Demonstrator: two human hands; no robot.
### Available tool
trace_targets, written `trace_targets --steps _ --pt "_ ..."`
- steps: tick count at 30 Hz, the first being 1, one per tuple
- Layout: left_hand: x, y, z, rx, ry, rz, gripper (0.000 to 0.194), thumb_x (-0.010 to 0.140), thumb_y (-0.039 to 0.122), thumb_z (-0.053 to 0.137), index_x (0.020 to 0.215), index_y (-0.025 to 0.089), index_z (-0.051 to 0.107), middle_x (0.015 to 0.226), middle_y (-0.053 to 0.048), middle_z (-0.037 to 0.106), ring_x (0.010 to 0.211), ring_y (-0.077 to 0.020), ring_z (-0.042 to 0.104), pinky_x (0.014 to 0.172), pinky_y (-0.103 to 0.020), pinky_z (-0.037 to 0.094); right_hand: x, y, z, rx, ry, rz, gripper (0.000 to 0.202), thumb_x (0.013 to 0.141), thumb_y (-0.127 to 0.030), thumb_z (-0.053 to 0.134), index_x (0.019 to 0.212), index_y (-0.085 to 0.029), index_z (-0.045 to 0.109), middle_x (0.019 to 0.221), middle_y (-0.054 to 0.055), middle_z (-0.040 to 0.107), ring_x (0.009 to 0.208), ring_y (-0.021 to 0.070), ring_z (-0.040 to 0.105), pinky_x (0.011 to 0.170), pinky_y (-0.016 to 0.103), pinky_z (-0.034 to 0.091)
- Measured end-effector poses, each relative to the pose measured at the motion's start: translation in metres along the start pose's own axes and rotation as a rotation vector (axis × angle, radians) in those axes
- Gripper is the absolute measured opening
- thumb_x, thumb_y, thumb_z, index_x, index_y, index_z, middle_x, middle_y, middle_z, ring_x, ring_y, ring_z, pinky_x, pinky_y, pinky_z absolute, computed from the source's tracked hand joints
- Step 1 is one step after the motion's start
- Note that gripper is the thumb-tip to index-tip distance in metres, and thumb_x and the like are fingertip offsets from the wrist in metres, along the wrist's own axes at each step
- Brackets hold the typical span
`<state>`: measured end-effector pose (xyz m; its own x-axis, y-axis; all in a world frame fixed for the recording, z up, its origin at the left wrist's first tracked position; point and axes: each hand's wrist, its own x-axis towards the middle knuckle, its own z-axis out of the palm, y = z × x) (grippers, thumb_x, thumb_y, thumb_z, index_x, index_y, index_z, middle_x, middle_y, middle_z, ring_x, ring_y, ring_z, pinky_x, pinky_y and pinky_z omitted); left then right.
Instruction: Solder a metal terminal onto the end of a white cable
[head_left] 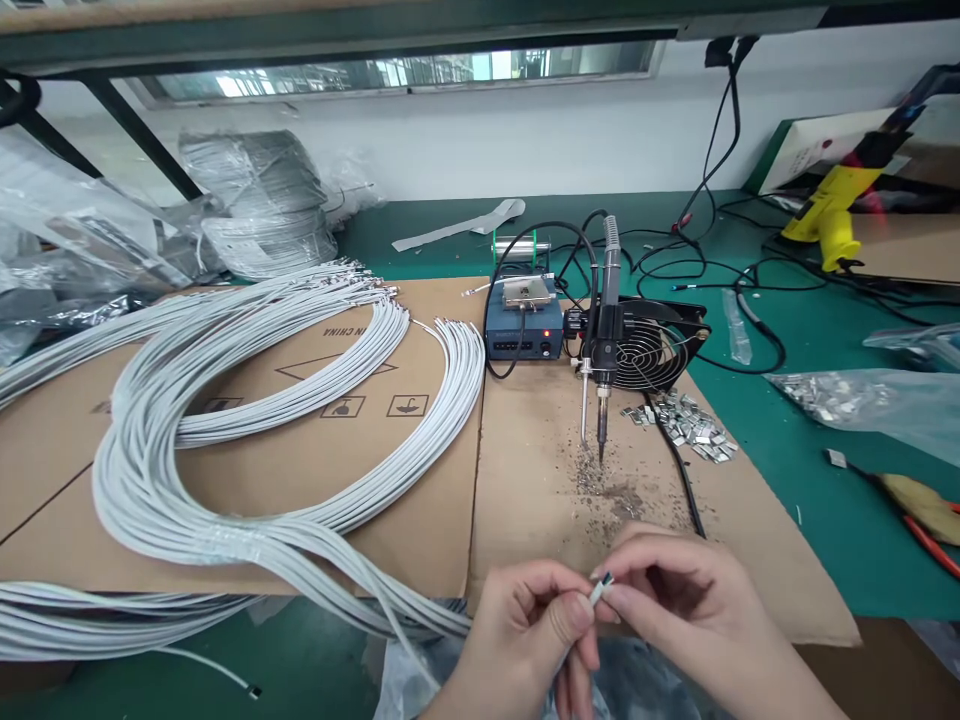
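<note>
Cardboard sheet (525, 470) covers mid frame, big coil of grey cables (225, 400) on its left half, soldering iron (604, 340) on a stand at centre. Bottom centre: left hand (525, 630) fingers pinched on the cable end (598, 590), right hand (675, 590) fingertips closed on the tip's wires.

- Left hand (525, 625) and right hand (675, 600) meet low over the cardboard sheet (525, 470), both pinching one thin white cable end (598, 592).
- Soldering iron (602, 400) hangs tip-down just beyond them.
- Grey cable bundle (225, 440) loops across the green worktop (810, 480) to the left.
- Small metal clips (694, 425) lie beside a black fan (656, 350).
</note>
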<state>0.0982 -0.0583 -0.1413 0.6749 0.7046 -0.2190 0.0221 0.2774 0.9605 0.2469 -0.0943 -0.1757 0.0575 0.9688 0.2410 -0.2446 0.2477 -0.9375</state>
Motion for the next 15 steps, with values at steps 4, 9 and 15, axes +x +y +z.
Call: trace_targets --steps 4,9,15 --pt "-0.003 0.005 0.001 0.094 0.041 -0.017 0.042 0.077 0.048 0.059 0.063 0.01 0.048 0.045 0.003 0.046 0.032 -0.0042 0.046 0.03 -0.007 0.031 0.004 -0.007 -0.005 -0.185 -0.045 -0.06 0.012 0.079 -0.025 0.058 0.073 -0.016 0.065 0.063 0.003 0.05 0.056 0.0131 0.046 0.048 0.023 0.035" --pt "-0.006 0.015 0.002 0.283 0.127 -0.059 0.047 0.074 0.055 0.057 0.062 0.01 0.049 0.043 0.004 0.043 0.032 -0.0034 0.041 0.031 -0.009 0.027 0.01 -0.021 -0.01 -0.322 -0.13 -0.062 0.013 0.076 -0.018 0.058 0.064 -0.015 0.061 0.058 0.001 0.049 0.054 0.0124 0.043 0.047 0.023 0.03" --pt "-0.003 0.013 0.003 0.199 0.093 -0.064 0.047 0.074 0.055 0.057 0.061 0.011 0.047 0.042 0.004 0.043 0.03 -0.0021 0.039 0.03 -0.007 0.028 0.009 -0.011 -0.004 -0.104 -0.08 -0.09 0.02 0.077 -0.02 0.058 0.059 -0.014 0.053 0.056 -0.001 0.04 0.052 0.0103 0.037 0.046 0.021 0.026"
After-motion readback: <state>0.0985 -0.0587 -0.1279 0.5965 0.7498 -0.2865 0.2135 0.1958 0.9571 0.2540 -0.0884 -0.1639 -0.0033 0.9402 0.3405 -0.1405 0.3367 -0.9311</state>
